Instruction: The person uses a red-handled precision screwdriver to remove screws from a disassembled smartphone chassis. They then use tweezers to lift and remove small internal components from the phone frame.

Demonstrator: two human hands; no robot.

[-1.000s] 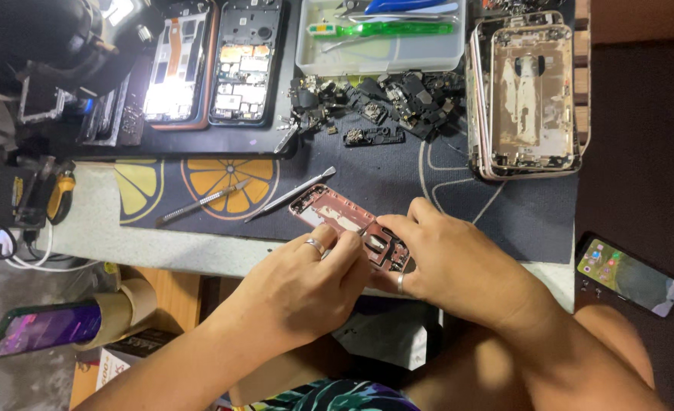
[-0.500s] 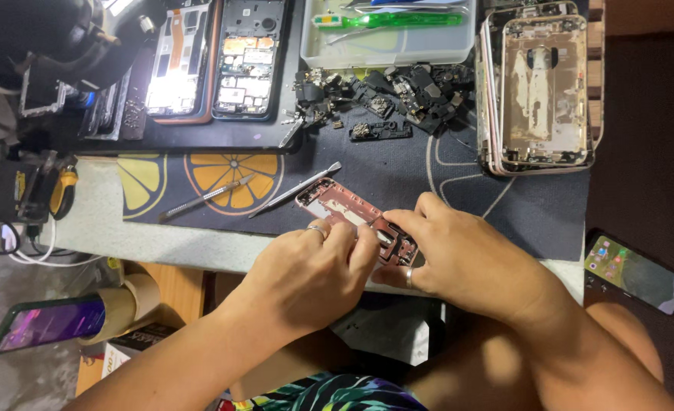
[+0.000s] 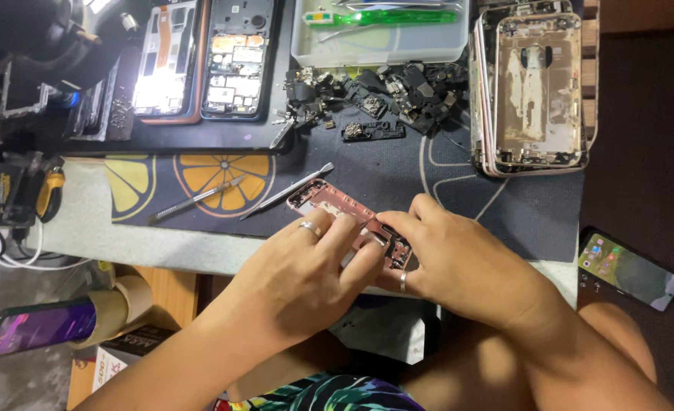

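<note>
A pink metal phone frame [image 3: 328, 199] lies tilted on the dark mat [image 3: 443, 198] at the table's front edge. My left hand [image 3: 299, 266], with a ring on one finger, covers the frame's middle and presses its fingertips on it. My right hand [image 3: 458, 266], also ringed, grips the frame's lower right end with thumb and fingers. Only the frame's upper left end and a strip between my fingers show. Both hands touch each other over the frame.
A metal spudger [image 3: 287, 191] and a thin pick [image 3: 196, 200] lie left of the frame. Behind are a heap of small dark parts [image 3: 382, 91], stacked phone housings [image 3: 531, 91], two opened phones [image 3: 200, 57] and a clear tray [image 3: 382, 38]. A lit phone [image 3: 630, 268] lies at right.
Both hands stay on the pink frame. My left fingers have shifted slightly along it toward my right hand. The view has drifted a little.
</note>
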